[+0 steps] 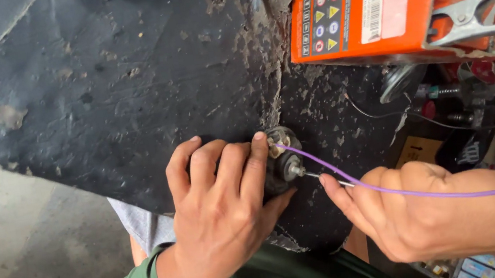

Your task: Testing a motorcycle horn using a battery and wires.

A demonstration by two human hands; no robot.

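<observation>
Cracked black sheeting [121, 79] covers the tabletop where I work. My left hand [223, 218] wraps a small round metal part [280, 163], fingers curled over its top, near the sheet's front edge. My right hand [402, 210] pinches a thin metal probe [325, 177] against its terminal, a purple wire [439, 193] trailing across. Behind sits an orange box [384, 4] with a metal clamp [484, 18].

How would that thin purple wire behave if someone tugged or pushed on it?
The purple wire looks thin and curves across the right hand, so it is probably floppy and light. Pushing would likely buckle it; tugging might shift the small round part under the left hand.
</observation>
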